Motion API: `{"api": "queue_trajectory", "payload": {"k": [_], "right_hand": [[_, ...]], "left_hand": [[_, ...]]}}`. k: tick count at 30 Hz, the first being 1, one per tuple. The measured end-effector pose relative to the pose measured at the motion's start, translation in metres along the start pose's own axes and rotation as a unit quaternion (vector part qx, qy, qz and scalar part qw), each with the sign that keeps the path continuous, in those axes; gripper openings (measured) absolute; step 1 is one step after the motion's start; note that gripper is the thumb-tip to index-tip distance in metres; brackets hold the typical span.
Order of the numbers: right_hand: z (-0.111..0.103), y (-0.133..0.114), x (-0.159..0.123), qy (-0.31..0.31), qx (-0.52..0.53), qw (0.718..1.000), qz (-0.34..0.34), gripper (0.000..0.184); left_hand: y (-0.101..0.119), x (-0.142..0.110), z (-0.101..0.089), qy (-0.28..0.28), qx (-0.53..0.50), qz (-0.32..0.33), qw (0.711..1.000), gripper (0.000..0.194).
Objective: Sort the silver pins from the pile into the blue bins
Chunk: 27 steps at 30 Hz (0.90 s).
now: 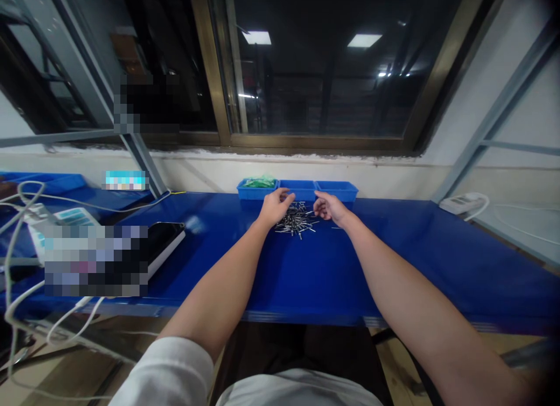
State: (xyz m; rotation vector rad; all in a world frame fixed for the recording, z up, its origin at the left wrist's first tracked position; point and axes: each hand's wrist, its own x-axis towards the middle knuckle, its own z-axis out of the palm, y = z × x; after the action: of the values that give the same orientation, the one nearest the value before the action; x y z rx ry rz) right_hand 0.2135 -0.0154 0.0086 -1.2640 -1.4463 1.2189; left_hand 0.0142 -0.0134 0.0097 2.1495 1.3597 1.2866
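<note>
A loose pile of thin, shiny metal pins or rods (297,219) lies on the blue tabletop (306,277), between my two hands. My left hand (275,207) is at the pile's left edge, thumb and fingers apart, with nothing visible in it. At the right edge is my right hand (331,206), its lower fingers curled and its top digit stretched out, leaving a gap between them. I see no piece in its grasp, though the curled fingertips are partly hidden. One thin rod lies just below my right hand, apart from the pile.
Behind the pile stand joined blue bins (297,189); the left one holds a green plastic bag (260,182). A dark-screened device (165,242) and white cables (94,312) are at left. A white power strip (464,203) lies at right. Grey metal posts (142,164) flank the table.
</note>
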Motion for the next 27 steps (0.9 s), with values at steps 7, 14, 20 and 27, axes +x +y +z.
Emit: {"api": "queue_trajectory", "payload": {"k": [7, 14, 20, 27], "right_hand": [[-0.049, 0.005, 0.002, 0.148, 0.076, 0.983, -0.081, 0.066], [-0.055, 0.013, 0.004, 0.252, -0.099, 0.963, -0.019, 0.055], [-0.026, -0.021, -0.017, -0.014, -0.337, 0.934, 0.119, 0.018], [0.005, -0.034, -0.029, -0.153, -0.469, 0.866, 0.083, 0.006]], "left_hand": [[-0.011, 0.004, 0.002, -0.003, 0.008, -0.012, 1.0, 0.037], [-0.012, 0.003, 0.004, -0.033, 0.032, -0.023, 0.999, 0.037], [-0.014, 0.003, 0.004, -0.067, 0.081, 0.005, 0.994, 0.035], [-0.008, 0.002, 0.004, -0.086, 0.139, 0.026, 0.986, 0.033]]}}
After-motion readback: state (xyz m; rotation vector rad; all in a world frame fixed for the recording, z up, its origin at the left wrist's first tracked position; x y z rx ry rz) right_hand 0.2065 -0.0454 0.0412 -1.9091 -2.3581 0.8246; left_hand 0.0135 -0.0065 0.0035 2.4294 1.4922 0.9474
